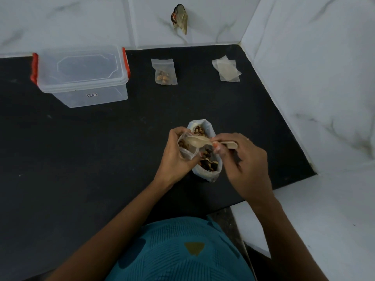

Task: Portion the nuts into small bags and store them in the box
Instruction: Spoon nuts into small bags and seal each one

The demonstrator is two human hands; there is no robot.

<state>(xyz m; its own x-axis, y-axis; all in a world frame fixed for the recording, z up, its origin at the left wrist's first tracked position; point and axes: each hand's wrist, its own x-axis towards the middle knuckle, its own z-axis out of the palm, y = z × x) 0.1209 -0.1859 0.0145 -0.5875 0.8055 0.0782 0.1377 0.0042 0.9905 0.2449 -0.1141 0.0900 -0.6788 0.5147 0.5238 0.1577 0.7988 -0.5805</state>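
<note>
**Head view: spoon at the mouth of a small bag**

From my remote seat, I read this as the filling step. The left hand (174, 153) grips a small clear bag (187, 148) by its mouth and holds it open just above the big nut bag (211, 175), which stands open in the middle of the counter. The right hand (245, 159) pinches the handle of a pale spoon (199, 141), thumb and fingers closed narrowly on it, and the bowl reaches into the small bag's mouth. Some nuts (209, 164) show in the big bag, and a few already sit in the small one.

One filled bag (164, 72) lies flat at the far side, centre. A stack of empty bags (226, 70) is to its right, well apart from it. The box (81, 78) stands far left with its lid on and red clips at the ends, so nothing is stored yet.

As I judge it, the next move calls for a steady tip of the spoon while the mouth is held wide. After that the strip must be pressed shut, which needs the spoon put down first.

The counter (81, 159) is matt black and ends on the right against white marbled wall tiles (304, 78). A brownish, leaf-like scrap (179, 21) clings to the far wall; I cannot tell what it is.
</note>
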